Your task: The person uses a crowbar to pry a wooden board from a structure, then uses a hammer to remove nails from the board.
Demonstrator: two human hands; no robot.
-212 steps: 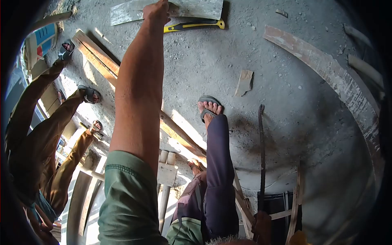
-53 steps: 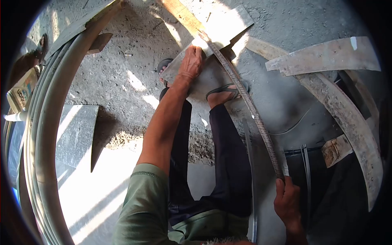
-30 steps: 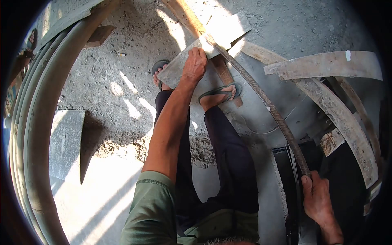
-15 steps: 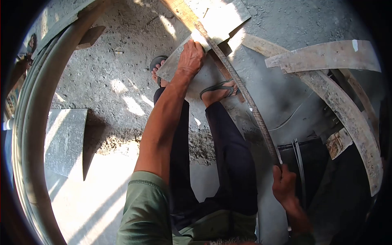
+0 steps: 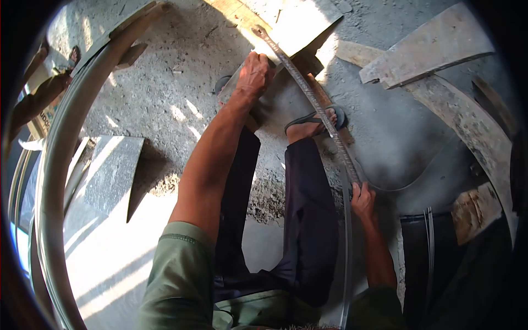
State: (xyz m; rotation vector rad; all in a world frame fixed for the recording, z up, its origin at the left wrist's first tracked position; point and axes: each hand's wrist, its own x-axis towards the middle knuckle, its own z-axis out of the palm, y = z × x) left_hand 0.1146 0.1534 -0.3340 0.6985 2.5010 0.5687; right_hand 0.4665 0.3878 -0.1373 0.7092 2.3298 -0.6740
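Observation:
A long, slightly bent rod with a ribbed, wrapped surface [image 5: 312,98] slants from the top middle down to the right. My right hand [image 5: 363,200] is closed round its lower end, beside a thin pale strip [image 5: 347,247] that runs down toward my body. My left hand [image 5: 255,74] presses with bent fingers on the near edge of a pale flat board [image 5: 300,25], left of the rod. What lies under those fingers is hidden. The rod's upper end rests over a yellowish wooden plank [image 5: 236,12].
Curved pale pieces [image 5: 432,48] lie at the right. A tall bundle of bent strips [image 5: 58,165] arcs along the left, near a grey panel [image 5: 113,170]. A wood block [image 5: 477,213] is at lower right. Another person's limb [image 5: 38,102] shows at far left.
My right hand has moved up and left along with the lower part of the rod. My left hand stays at the board's edge. The view has shifted, and another person's limb shows more at left.

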